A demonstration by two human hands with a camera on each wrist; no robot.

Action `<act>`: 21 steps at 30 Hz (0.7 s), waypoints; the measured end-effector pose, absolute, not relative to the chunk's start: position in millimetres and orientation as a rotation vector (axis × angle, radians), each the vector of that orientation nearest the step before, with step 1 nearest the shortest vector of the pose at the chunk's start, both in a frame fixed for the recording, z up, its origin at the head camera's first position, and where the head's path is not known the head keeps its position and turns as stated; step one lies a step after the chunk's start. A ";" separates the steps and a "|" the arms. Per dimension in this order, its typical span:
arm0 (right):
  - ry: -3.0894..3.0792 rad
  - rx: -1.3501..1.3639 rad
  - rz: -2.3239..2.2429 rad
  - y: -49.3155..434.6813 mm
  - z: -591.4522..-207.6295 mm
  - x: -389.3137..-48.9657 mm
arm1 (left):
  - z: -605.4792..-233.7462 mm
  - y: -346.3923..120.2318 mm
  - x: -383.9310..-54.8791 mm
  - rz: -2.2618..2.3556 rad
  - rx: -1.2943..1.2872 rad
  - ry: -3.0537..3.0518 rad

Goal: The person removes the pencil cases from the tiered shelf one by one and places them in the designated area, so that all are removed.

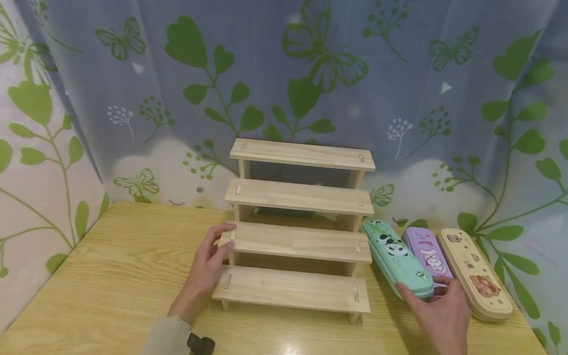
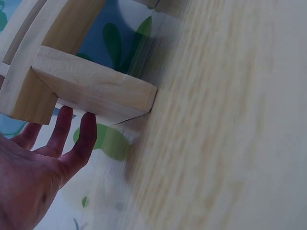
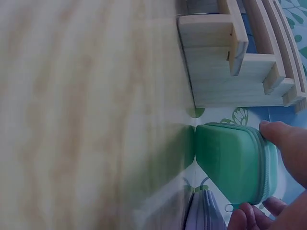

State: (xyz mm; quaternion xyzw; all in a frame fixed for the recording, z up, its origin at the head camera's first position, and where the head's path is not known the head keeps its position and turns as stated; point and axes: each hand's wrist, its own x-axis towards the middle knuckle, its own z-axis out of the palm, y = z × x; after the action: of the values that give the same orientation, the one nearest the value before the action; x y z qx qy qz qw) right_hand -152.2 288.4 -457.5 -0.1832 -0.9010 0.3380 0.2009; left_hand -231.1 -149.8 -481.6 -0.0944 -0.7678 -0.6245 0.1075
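Note:
A four-step wooden display stand stands on the table, and my left hand grips the left end of its second step from the bottom. In the left wrist view, the fingers reach to the stand's side panel. On the right, my right hand pinches the near end of a mint-green panda pencil case, thumb on one side and fingers on the other. The right wrist view shows the zipper along the green case between thumb and fingers. The case lies slanted beside the stand.
A purple pencil case lies right of the green one, partly hidden by it and my hand. Further right is a cream pencil case with animal pictures. A leaf-and-butterfly curtain hangs behind the wooden table and along both sides.

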 end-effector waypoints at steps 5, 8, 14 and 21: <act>-2.524 -0.491 0.937 286.9 -459.7 -148.0 | -481.0 -149.7 -230.1 -1.846 -0.280 -2.260; -2.469 -0.510 0.979 287.7 -457.6 -146.5 | -480.4 -149.3 -229.9 -1.855 -0.277 -2.261; -2.338 -0.428 1.056 292.1 -453.3 -148.2 | -479.9 -149.1 -231.1 -1.858 -0.264 -2.260; -2.327 -0.397 1.079 298.3 -448.7 -150.0 | -478.3 -148.0 -232.1 -1.881 -0.277 -2.262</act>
State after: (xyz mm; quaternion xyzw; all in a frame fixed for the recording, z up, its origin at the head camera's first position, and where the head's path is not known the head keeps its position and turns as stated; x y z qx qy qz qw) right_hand -150.0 298.3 -448.7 -0.1474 -0.8632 0.4005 0.2697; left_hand -232.1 -148.0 -478.3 -0.0933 -0.7622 -0.6338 0.0930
